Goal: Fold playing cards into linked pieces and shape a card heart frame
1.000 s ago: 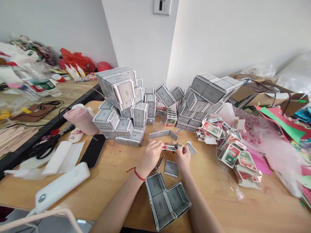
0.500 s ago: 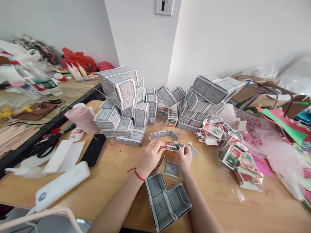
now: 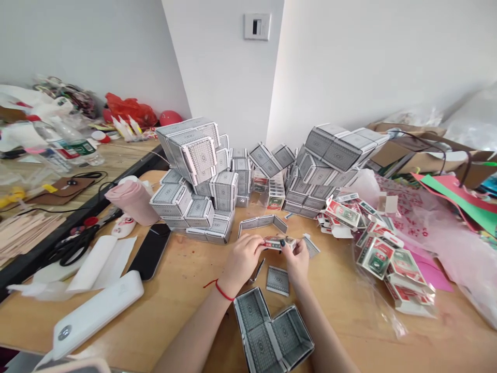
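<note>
Between my two hands, above the table, is a small red and white playing card box (image 3: 274, 243). My left hand (image 3: 245, 257) pinches its left end; a red string is tied round that wrist. My right hand (image 3: 295, 259), with dark nail polish, has thumb and fingers closed on the right end. Just below lies a flat grey patterned card piece (image 3: 277, 280), and a thin dark piece (image 3: 257, 270) stands by my left fingers. An L-shaped open tray of grey patterned cards (image 3: 267, 331) sits between my forearms. Behind my hands is a folded card strip (image 3: 261, 221).
Stacks of grey card-covered blocks stand at the back left (image 3: 194, 171) and back right (image 3: 330, 155). Red and green card boxes (image 3: 378, 256) are heaped at right. At left are a phone (image 3: 149, 252), a white power bank (image 3: 99, 313), scissors (image 3: 72, 248) and a pink roll (image 3: 130, 199).
The view has tipped up slightly, so things sit lower in the picture. Both hands still hold the box in nearly the same place.
</note>
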The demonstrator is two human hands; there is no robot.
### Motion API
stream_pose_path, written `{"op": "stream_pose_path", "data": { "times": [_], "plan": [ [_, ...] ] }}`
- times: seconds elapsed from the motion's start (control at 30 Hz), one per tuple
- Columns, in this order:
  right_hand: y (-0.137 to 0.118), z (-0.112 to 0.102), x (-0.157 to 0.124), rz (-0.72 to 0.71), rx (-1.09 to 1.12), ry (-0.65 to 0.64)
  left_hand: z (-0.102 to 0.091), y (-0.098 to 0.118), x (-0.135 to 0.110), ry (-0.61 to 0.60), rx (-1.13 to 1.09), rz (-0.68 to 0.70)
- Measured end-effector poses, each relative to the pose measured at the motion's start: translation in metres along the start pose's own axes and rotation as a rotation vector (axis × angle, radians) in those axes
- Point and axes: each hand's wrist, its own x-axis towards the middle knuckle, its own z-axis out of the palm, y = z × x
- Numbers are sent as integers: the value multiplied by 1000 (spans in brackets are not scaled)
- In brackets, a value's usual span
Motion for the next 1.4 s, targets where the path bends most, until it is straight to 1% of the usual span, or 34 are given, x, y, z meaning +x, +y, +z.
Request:
{"op": "stream_pose_path", "data": {
  "times": [0.13, 0.3, 0.47, 0.63, 0.8, 0.9, 1.0, 1.1, 1.17, 1.27, 1.4],
  "plan": [
    [-2, 1, -3, 12, -64, 46, -1, -1, -1, -55, 28, -4],
    [2, 3, -3, 69, -100, 71, 2, -4, -1, -111, 59, -34],
    [5, 4, -1, 94, -139, 90, 4, -6, 1, -135, 80, -81],
    [4, 4, -1, 95, -160, 92, 3, -4, 3, -203, 120, -56],
    [5, 4, -1, 104, -159, 77, 0, -2, 2, -216, 130, -67],
    [6, 4, 0, 109, -151, 77, -4, 0, 3, -219, 135, -50],
    [6, 5, 1, 90, -92, 48, -7, 2, 4, -217, 135, -33],
    [6, 4, 3, 65, 3, -22, -9, 5, 6, -218, 125, -26],
    [8, 2, 4, 57, 27, -79, -10, 5, 6, -209, 112, -34],
    [13, -1, 6, 40, -31, -142, -12, 4, 6, -194, 95, -86],
    [19, -3, 6, 39, -103, -164, -12, -3, 5, -181, 111, -177]
  ]
}}
